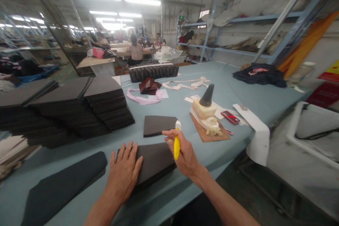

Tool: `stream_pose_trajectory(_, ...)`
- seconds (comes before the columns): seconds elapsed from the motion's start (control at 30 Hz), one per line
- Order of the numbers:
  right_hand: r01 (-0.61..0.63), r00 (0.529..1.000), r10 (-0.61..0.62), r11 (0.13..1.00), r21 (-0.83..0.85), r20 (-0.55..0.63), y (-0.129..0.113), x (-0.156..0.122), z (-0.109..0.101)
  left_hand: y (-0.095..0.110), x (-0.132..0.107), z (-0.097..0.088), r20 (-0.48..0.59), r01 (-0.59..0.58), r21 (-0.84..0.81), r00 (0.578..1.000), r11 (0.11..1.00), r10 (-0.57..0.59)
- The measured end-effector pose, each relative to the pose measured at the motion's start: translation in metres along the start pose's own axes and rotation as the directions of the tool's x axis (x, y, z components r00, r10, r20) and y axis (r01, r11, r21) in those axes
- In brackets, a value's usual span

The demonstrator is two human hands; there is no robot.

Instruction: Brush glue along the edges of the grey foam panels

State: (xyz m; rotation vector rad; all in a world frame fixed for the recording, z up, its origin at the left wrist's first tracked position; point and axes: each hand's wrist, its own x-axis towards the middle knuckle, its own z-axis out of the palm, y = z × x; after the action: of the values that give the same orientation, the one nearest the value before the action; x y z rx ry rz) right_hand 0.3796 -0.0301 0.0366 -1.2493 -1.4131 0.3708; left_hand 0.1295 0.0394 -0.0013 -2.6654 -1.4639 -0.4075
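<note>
My left hand (124, 173) lies flat, fingers stretched out, on a small stack of dark grey foam pieces (156, 160) near the table's front edge. My right hand (184, 155) is closed around a yellow glue brush (176, 144), whose white tip points up and away, just over the stack's far right corner. A second small dark stack (158, 125) lies just beyond. A long dark piece (63, 187) rests to the left of my left hand.
Tall piles of dark foam sheets (79, 109) fill the left of the blue table (238, 91). To the right stands a board with a glue-crusted pot and black cone (207, 113), and a red phone (230, 117). Ribbons, dark cloth and shelving lie farther back; people work at distant tables.
</note>
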Motion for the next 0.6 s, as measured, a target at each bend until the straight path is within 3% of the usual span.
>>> stream_pose_trajectory(0.1, -0.119, 0.974, 0.146, 0.981, 0.156, -0.174, 0.008, 0.001, -0.029, -0.005, 0.004, -0.008, 0.035, 0.011, -0.05, 0.999, 0.999, -0.009)
stream_pose_trajectory(0.2, -0.166, 0.942, 0.215, 0.966, 0.199, -0.257, 0.022, -0.003, -0.047, -0.016, 0.019, -0.02, 0.038, 0.055, -0.113, 0.998, 0.992, -0.051)
stream_pose_trajectory(0.4, -0.173, 0.96, 0.207, 0.968, 0.181, -0.191, 0.033, -0.013, -0.053, -0.032, 0.058, -0.046, 0.032, 0.101, -0.299, 0.995, 0.949, -0.096)
stream_pose_trajectory(0.5, -0.163, 0.957, 0.204, 0.967, 0.196, -0.206, 0.027, -0.014, -0.055, -0.031, 0.06, -0.05, 0.072, 0.132, -0.364, 0.991, 0.922, -0.113)
stream_pose_trajectory(0.6, -0.207, 0.914, 0.268, 0.953, 0.22, -0.304, 0.022, -0.013, -0.065, -0.038, 0.05, -0.05, 0.075, 0.185, -0.395, 0.983, 0.9, -0.168)
